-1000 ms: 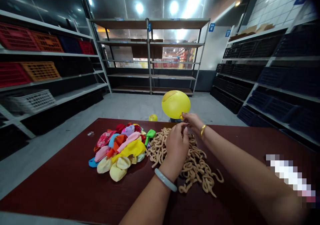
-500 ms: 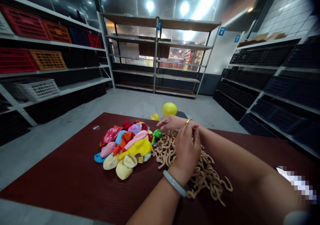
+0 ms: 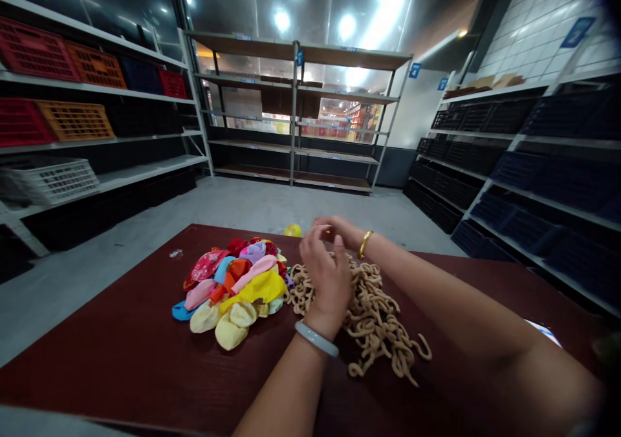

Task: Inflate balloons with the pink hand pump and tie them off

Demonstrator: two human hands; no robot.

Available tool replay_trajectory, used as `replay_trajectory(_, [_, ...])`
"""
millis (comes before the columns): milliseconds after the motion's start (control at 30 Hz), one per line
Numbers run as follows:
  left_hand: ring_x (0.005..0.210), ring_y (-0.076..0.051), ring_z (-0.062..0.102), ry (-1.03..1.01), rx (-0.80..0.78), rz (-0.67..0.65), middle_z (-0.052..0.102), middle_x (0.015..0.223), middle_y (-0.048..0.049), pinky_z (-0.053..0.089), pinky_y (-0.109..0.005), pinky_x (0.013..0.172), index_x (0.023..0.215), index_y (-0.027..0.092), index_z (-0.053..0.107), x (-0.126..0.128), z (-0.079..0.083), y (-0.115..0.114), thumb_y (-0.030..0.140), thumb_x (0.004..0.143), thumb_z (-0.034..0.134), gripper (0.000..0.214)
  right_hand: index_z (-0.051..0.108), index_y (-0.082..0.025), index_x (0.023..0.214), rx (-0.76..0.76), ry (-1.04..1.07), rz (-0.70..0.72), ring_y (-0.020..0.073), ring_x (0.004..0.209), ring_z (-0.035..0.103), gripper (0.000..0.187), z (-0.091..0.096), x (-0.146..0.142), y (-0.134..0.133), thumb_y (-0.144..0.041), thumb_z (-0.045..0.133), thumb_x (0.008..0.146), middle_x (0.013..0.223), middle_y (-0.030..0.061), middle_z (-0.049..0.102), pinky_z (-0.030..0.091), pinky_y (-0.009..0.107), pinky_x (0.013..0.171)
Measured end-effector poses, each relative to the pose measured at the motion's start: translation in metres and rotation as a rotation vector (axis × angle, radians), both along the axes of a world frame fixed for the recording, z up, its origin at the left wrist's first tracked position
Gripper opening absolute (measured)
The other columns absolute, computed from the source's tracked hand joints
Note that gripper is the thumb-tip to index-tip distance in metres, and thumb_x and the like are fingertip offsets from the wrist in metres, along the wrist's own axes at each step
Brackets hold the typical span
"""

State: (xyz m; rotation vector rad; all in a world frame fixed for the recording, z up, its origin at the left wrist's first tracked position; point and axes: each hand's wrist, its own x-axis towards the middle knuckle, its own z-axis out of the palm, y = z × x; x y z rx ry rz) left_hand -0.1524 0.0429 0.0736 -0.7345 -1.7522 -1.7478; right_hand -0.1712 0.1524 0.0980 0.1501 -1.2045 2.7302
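Yellow, pink, red and blue, the limp balloons (image 3: 257,288) lie heaped on the dark red surface (image 3: 121,353) at the wearer's eleven o'clock, twelve being straight ahead. Tan curled pieces (image 3: 378,320) make a tangled pile at twelve.

Half a second ago the right hand (image 3: 345,228) was stretched toward a green balloon at the edge of the heap; now that hand is back close to the left hand (image 3: 327,275), and the green balloon no longer shows at its place. The large yellow balloon, held up a second ago, is out of sight too. It looks as though one balloon has been let go and another taken up, but the left hand screens the fingers. Its own thumb stands a little apart from its curved fingers; the right hand's fingers are bent over. Whether either grips anything, I cannot tell. A yellow round object (image 3: 292,230) shows just past the far edge, near twelve.

Containers stand off the surface: red crate (image 3: 36,49), orange crate (image 3: 75,120) and white crate (image 3: 58,181) on shelving at ten o'clock, black crates (image 3: 468,120) at one to two. Their contents cannot be made out.
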Motion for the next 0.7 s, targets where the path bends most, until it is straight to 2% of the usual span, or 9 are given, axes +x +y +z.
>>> replay_trajectory(100, [0.121, -0.023, 0.047, -0.264, 0.153, -0.082, 0.051, 0.128, -0.0157, 0.034, -0.039, 0.103, 0.122, 0.016, 0.049, -0.016, -0.004, 0.003, 0.043, 0.094, 0.042, 0.039, 0.07, -0.014, 0.071, 0.442, -0.071, 0.003, 0.0073, 0.063, 0.054, 0.018, 0.03, 0.0, 0.031, 0.001, 0.06, 0.069, 0.065, -0.005, 0.065, 0.043, 0.013, 0.063])
replay_trajectory(200, [0.101, -0.021, 0.061, -0.725, 0.273, -0.501, 0.062, 0.111, -0.0141, 0.046, -0.034, 0.087, 0.116, 0.015, 0.052, -0.027, -0.009, 0.01, 0.057, 0.093, 0.031, 0.052, 0.069, -0.019, 0.067, 0.747, -0.077, -0.058, 0.0106, 0.077, 0.054, 0.031, 0.046, 0.019, 0.047, 0.01, 0.06, 0.063, 0.073, -0.0035, 0.064, 0.04, 0.016, 0.075])
replay_trajectory(267, [0.081, -0.02, 0.065, -0.99, 0.259, -0.829, 0.066, 0.094, -0.0135, 0.051, -0.031, 0.072, 0.106, 0.013, 0.058, -0.027, -0.01, 0.014, 0.067, 0.089, 0.023, 0.067, 0.069, -0.02, 0.071, 1.06, -0.001, -0.151, 0.0134, 0.086, 0.053, 0.03, 0.052, 0.035, 0.052, 0.007, 0.058, 0.066, 0.081, -0.0014, 0.064, 0.038, 0.021, 0.083])
replay_trajectory(333, [0.069, -0.018, 0.065, -1.098, 0.201, -1.049, 0.066, 0.083, -0.013, 0.051, -0.029, 0.062, 0.095, 0.011, 0.062, -0.022, -0.008, 0.016, 0.073, 0.085, 0.023, 0.074, 0.068, -0.02, 0.078, 1.502, 0.138, -0.28, 0.0153, 0.09, 0.053, 0.026, 0.056, 0.052, 0.056, 0.003, 0.057, 0.071, 0.088, 0.0008, 0.063, 0.037, 0.026, 0.087])
replay_trajectory(400, [0.065, -0.017, 0.064, -1.086, 0.144, -1.175, 0.066, 0.08, -0.0117, 0.051, -0.027, 0.06, 0.091, 0.011, 0.064, -0.015, -0.006, 0.015, 0.069, 0.085, 0.036, 0.065, 0.067, -0.019, 0.084, 1.856, 0.262, -0.389, 0.0159, 0.09, 0.055, 0.022, 0.058, 0.067, 0.061, -0.002, 0.056, 0.076, 0.091, 0.0022, 0.063, 0.038, 0.027, 0.086])
replay_trajectory(467, [0.066, -0.016, 0.065, -1.043, 0.083, -1.252, 0.067, 0.08, -0.0104, 0.052, -0.026, 0.062, 0.092, 0.011, 0.065, -0.006, -0.004, 0.014, 0.056, 0.085, 0.054, 0.046, 0.067, -0.018, 0.087, 1.958, 0.305, -0.451, 0.0156, 0.09, 0.057, 0.019, 0.058, 0.08, 0.066, -0.005, 0.055, 0.08, 0.093, 0.0027, 0.064, 0.04, 0.027, 0.084])
replay_trajectory(533, [0.068, -0.015, 0.065, -1.009, 0.031, -1.304, 0.067, 0.081, -0.0093, 0.052, -0.024, 0.063, 0.091, 0.011, 0.065, 0.004, -0.002, 0.013, 0.04, 0.082, 0.066, 0.03, 0.067, -0.019, 0.088, 1.959, 0.305, -0.496, 0.0153, 0.09, 0.058, 0.018, 0.055, 0.092, 0.07, -0.007, 0.055, 0.082, 0.094, 0.0025, 0.065, 0.042, 0.026, 0.085])
replay_trajectory(633, [0.063, -0.011, 0.061, -1.017, 0.045, -1.386, 0.064, 0.075, -0.006, 0.05, -0.02, 0.059, 0.083, 0.011, 0.064, 0.017, 0.003, 0.011, 0.025, 0.08, 0.069, 0.015, 0.067, -0.02, 0.095, 1.954, 0.248, -0.534, 0.0154, 0.096, 0.059, 0.016, 0.048, 0.106, 0.075, -0.012, 0.058, 0.085, 0.099, 0.0025, 0.066, 0.041, 0.027, 0.088])
replay_trajectory(700, [0.06, -0.009, 0.059, -1.053, 0.139, -1.433, 0.062, 0.072, -0.0035, 0.049, -0.018, 0.056, 0.081, 0.012, 0.063, 0.021, 0.007, 0.009, 0.02, 0.082, 0.066, 0.008, 0.064, -0.023, 0.11, 1.965, 0.143, -0.588, 0.0165, 0.107, 0.056, 0.025, 0.04, 0.119, 0.082, -0.018, 0.06, 0.086, 0.11, 0.0035, 0.065, 0.04, 0.028, 0.094])
